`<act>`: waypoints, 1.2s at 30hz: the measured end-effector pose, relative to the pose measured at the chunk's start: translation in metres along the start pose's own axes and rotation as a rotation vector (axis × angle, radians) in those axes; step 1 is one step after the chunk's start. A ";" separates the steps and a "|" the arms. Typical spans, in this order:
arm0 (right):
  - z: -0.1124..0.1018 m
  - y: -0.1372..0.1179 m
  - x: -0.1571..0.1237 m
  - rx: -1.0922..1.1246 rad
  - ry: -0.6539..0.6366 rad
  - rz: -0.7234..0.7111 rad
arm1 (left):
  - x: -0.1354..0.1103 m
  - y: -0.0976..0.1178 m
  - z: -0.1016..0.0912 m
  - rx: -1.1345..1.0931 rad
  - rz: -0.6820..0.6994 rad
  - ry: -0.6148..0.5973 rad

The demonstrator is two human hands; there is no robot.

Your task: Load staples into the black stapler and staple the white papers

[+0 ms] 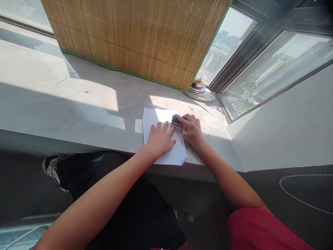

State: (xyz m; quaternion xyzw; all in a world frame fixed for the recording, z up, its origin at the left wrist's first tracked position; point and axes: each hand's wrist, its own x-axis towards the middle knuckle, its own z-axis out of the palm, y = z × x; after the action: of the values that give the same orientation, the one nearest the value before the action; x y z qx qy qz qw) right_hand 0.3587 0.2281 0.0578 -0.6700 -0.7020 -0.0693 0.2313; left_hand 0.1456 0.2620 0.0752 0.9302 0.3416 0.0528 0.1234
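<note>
A white sheet of paper (151,118) lies on the grey window ledge (78,104), one corner hanging over the front edge. My left hand (160,137) rests flat on the paper with its fingers spread. My right hand (191,128) is closed around a small dark object (176,120), which presses on the paper's right side; what the object is I cannot make out.
A bamboo blind (135,34) with green edging stands against the window at the back of the ledge. A stack of round plates (199,89) sits in the ledge's far right corner. Below the ledge are my dark trousers (135,205) and a shoe (52,166).
</note>
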 end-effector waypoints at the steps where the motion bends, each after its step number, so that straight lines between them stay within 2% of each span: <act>1: -0.001 0.000 0.000 0.000 -0.007 -0.005 | 0.000 0.000 0.000 0.001 -0.003 -0.002; 10: -0.004 -0.005 0.005 -0.105 -0.068 -0.086 | 0.001 -0.001 0.001 -0.007 -0.007 0.015; 14: 0.000 0.002 0.004 -0.062 -0.055 -0.088 | 0.001 -0.002 0.001 -0.007 -0.008 0.020; 19: 0.004 0.010 0.002 0.048 0.069 0.015 | 0.000 -0.003 0.003 0.010 -0.004 0.020; 27: 0.009 0.036 0.006 0.048 0.279 0.185 | -0.001 -0.005 0.002 0.011 -0.006 -0.003; 30: 0.008 0.039 0.007 0.060 0.265 0.177 | 0.000 -0.006 0.002 0.018 -0.011 0.000; 36: 0.003 0.040 0.003 0.037 0.132 0.171 | 0.004 -0.015 0.004 0.034 0.005 0.028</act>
State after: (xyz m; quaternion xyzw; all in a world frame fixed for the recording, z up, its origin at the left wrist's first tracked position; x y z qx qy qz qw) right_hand 0.3972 0.2359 0.0481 -0.7172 -0.6265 -0.0803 0.2945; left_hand 0.1404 0.2748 0.0679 0.9323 0.3416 0.0604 0.1025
